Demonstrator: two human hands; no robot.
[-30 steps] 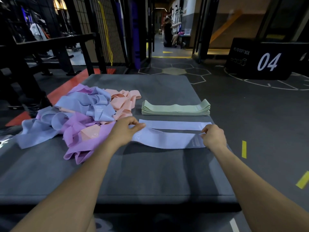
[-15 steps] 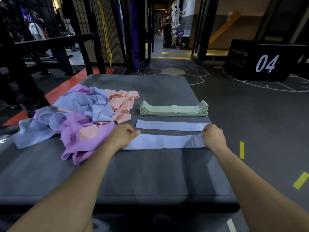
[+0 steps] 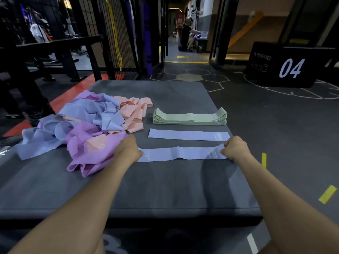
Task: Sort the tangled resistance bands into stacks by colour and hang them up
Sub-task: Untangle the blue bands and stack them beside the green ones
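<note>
A light blue resistance band (image 3: 180, 154) is stretched flat between my hands on the grey mat (image 3: 146, 189). My left hand (image 3: 128, 150) grips its left end and my right hand (image 3: 234, 148) pinches its right end. Just beyond it a second light blue band (image 3: 189, 134) lies flat. A neat stack of green bands (image 3: 189, 118) sits behind that. To the left is a tangled heap of blue, purple and peach bands (image 3: 86, 129).
A black plyo box marked 04 (image 3: 286, 66) stands on the floor at the far right. Black racks and a wire cage (image 3: 73, 43) rise at the left and back. A person (image 3: 186, 35) sits far down the corridor.
Both hands have drawn the blue band toward me, away from the second blue band, and pulled it straighter. My left hand's fingers have curled round the band's end.
</note>
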